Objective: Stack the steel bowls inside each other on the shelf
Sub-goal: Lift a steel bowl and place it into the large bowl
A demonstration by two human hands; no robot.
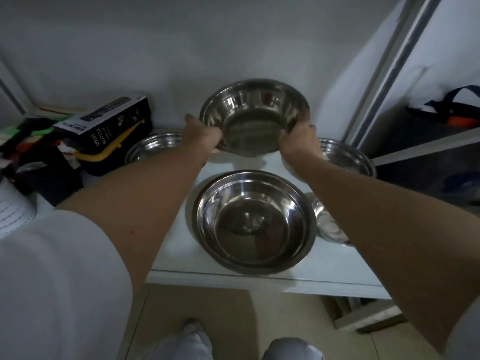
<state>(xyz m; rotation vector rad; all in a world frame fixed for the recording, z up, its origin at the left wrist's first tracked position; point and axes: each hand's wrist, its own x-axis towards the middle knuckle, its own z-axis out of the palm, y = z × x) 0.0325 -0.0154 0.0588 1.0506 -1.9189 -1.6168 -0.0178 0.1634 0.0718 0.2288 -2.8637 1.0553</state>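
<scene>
I hold a steel bowl [255, 115] in the air at the back of the white shelf [272, 279], tilted toward me. My left hand [201, 133] grips its left rim and my right hand [298, 140] grips its right rim. Below it, near the shelf's front edge, a smaller steel bowl sits nested inside a large one [253, 222]. A further bowl [153, 149] lies behind my left forearm, another [348, 157] at the back right, and a small one [328, 224] is partly hidden by my right forearm.
A black spray-bottle box [111, 126] rests on a dark case with a yellow handle [104, 154] at the left. Black and green clutter [31, 141] fills the far left. A metal upright [389, 71] and a dark side shelf with a bag [452, 110] stand at the right.
</scene>
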